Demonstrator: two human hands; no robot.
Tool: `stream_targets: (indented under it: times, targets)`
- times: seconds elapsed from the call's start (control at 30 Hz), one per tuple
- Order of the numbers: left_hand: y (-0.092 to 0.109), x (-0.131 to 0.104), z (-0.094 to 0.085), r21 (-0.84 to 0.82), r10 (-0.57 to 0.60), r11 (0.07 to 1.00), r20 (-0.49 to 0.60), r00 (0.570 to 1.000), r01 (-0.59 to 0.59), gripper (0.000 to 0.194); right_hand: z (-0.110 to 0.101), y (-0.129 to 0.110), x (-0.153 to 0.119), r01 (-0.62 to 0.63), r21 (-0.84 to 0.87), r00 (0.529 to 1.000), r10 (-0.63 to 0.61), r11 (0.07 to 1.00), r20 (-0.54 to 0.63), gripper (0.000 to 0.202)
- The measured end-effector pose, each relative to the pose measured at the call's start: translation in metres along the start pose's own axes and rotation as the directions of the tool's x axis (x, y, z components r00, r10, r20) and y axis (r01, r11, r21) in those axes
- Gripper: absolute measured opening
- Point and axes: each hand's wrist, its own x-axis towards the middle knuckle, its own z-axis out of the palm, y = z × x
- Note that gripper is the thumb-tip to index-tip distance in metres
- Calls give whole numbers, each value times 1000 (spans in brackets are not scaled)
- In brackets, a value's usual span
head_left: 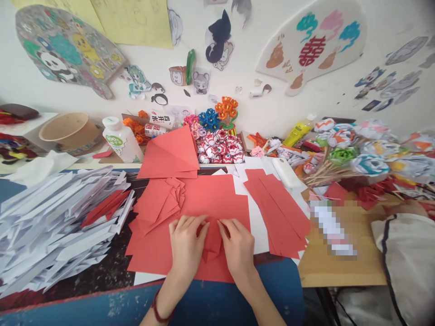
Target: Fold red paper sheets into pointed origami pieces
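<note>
A folded piece [213, 237] of red paper lies between the two hands, over the near half of the red sheets [220, 194] spread on the table [115, 260]. The left hand [188, 242] reaches in from below, wrist raised and back of the hand up; its thumb and forefinger are nearly together at the piece's upper left edge, the other fingers curled close behind. The right hand [237, 240] mirrors it — thumb and forefinger drawn together at the upper right edge, the rest bent in beside them. Both appear to pinch the paper, with only a narrow gap from one hand's fingertips to the other's. The forearms spread apart toward the bottom, and a dark red bracelet [159, 310] circles the left wrist.

Beyond the left hand, folded slips [173, 199] overlap on the sheets. Red strips [278, 213] lie to the right, partly over white paper [260, 235]; a heap of white strips [61, 231] fills the left side. Farther back — toward the wall — stand a bottle [123, 142] and red-and-white paper flowers [221, 147].
</note>
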Motion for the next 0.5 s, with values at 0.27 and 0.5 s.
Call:
stream_targets:
  times: [0.27,0.5]
  targets:
    - [1,-3,1,-20,-29,999,13,1000,29,16,0,0,-3,80,36,997,-80,996,-16,27]
    - [-2,-10,0,2,119,993,-13,993,-119,21,-4,7,-8,149,163,988,-152,975,7,27]
